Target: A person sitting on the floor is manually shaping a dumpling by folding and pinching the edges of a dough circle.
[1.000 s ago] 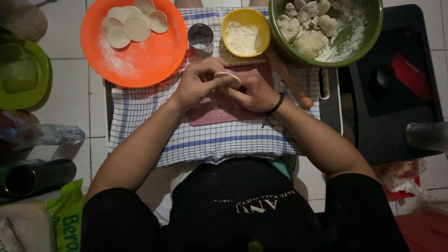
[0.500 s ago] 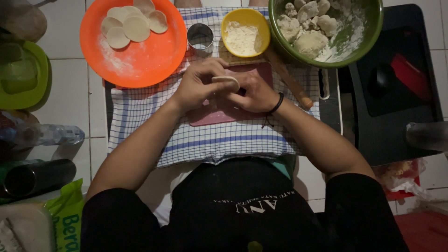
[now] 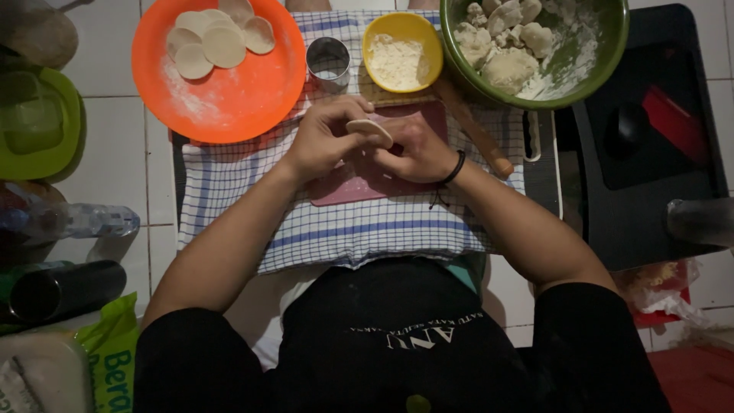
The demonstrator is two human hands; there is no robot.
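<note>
Fingers (image 3: 340, 115) of the left hand (image 3: 325, 141) and of the right hand (image 3: 417, 149) pinch a small pale dough round (image 3: 369, 130) between them, held just above the pink board (image 3: 359, 180). Compared with a second ago, the round sits a little higher and flatter between the fingertips, and both hands have stayed in the same place over the board; nothing else has shifted.

Around them, the board lies on a blue-checked cloth (image 3: 344, 229) spread over the tiled floor (image 3: 153, 229). At the cloth's far left corner stands an orange plate (image 3: 222, 84) carrying several finished dough discs (image 3: 218, 38). Along the far edge come a metal ring cutter (image 3: 328, 61), a yellow bowl of flour (image 3: 401, 50), and a green bowl (image 3: 604, 46) holding dough lumps (image 3: 505, 46). A wooden rolling pin (image 3: 474, 126) lies slanted just beyond the right wrist, close to the hand.

How far the right fingers curl under the round cannot be made out, as the hand's back hides them. A green container (image 3: 34, 122) at the left edge is cut off, and the dark things at the right are too dim to tell.
</note>
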